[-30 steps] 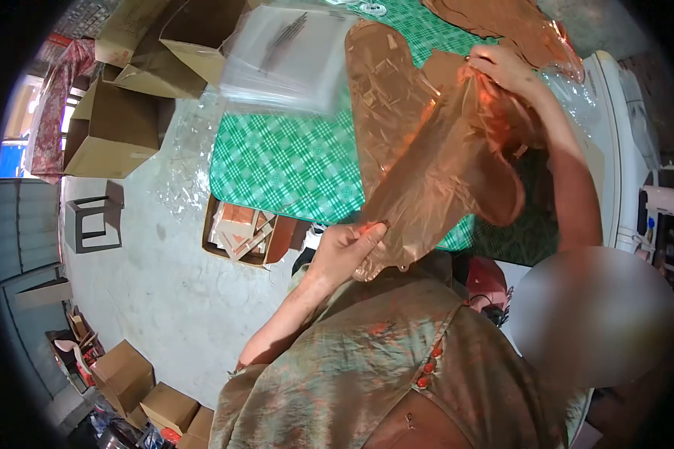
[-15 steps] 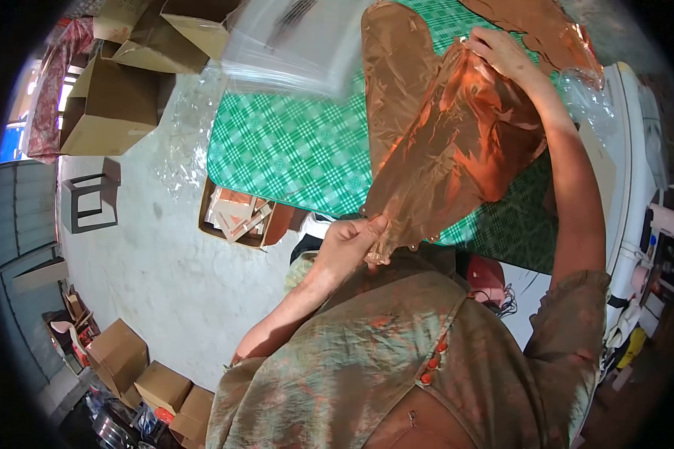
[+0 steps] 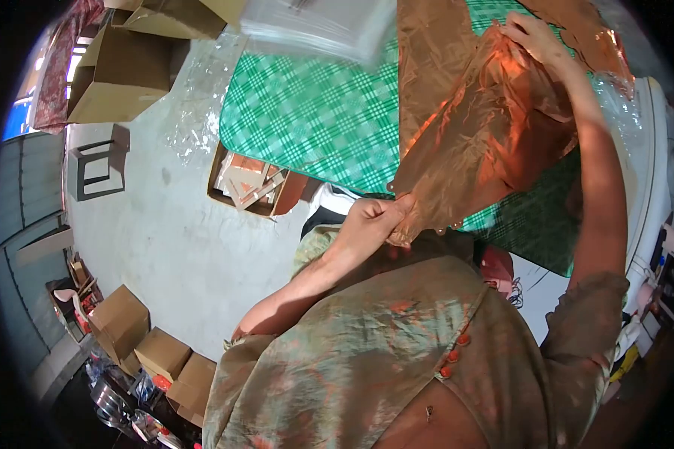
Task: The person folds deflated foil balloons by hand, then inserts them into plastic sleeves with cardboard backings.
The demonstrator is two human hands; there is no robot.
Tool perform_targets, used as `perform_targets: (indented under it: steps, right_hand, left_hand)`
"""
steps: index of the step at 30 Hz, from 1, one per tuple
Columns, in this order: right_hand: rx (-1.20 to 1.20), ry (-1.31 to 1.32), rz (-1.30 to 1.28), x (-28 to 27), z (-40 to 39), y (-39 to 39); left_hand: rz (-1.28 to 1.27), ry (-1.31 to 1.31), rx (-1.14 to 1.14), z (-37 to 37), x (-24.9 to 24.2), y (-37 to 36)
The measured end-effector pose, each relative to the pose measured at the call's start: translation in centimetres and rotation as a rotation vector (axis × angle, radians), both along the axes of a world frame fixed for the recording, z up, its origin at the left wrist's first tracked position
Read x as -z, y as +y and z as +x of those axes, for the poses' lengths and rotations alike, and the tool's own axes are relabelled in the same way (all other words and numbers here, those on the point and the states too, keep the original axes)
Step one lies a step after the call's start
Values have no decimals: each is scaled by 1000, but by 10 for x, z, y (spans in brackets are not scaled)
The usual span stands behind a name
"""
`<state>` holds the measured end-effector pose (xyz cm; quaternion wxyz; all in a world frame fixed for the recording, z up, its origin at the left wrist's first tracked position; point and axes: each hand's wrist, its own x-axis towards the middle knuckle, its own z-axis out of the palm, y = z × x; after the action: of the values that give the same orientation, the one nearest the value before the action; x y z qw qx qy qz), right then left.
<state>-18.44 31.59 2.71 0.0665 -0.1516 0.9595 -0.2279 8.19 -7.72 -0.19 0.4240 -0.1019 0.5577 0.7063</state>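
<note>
A shiny copper-brown sheet of thin foil-like material (image 3: 472, 153) is stretched between my two hands above a table with a green checked cover (image 3: 314, 112). My left hand (image 3: 378, 224) pinches its near corner, close to my body. At the far top end, my right hand (image 3: 535, 37) has its fingers closed on the sheet's gathered edge. The sheet is creased and bunched towards the right. Behind it, another copper-brown piece (image 3: 434, 56) lies on the table, and a further one (image 3: 580, 26) is at the far right corner.
Clear plastic sheets (image 3: 318, 30) are stacked at the table's far left. An open box of flat frame pieces (image 3: 251, 179) stands below the table edge. Cardboard boxes (image 3: 123, 86) are at the upper left, with a grey frame (image 3: 99, 170) on the floor and more boxes (image 3: 161, 352) lower left.
The whole view has shifted, so the table, hands and sheet appear further right and higher. Both hands keep their hold on the sheet, which stays stretched between them.
</note>
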Motion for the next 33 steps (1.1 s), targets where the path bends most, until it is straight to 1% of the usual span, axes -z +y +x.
perform_targets:
  steps: [4,7,13,15,16,22,26,29,32,33]
  right_hand:
    - [27,-78,22,-12,1,-7]
    - [34,-111,38,-20,4,-10]
    - [55,-201,60,-37,4,-14]
    - [70,-220,78,-43,5,-15]
    - [73,-124,163,-42,4,-12]
    - [16,-88,155,-46,-1,3]
    - [4,-50,153,-46,5,-1]
    - [88,-126,203,-45,5,-4]
    - [68,-60,217,-30,-1,8]
    - [80,-109,228,-32,-1,5]
  left_hand:
    - [38,-74,9,0,4,-3]
    - [22,-123,69,-4,0,-6]
    - [44,-71,-27,3,-1,4]
    - [47,-56,8,0,0,2]
    - [48,-50,24,-1,0,1]
    - [14,-108,64,-2,1,6]
    - [63,-70,23,0,5,7]
    - [33,-82,44,2,9,6]
    - [-32,-106,102,0,10,4]
    - [-54,-109,114,-1,6,3]
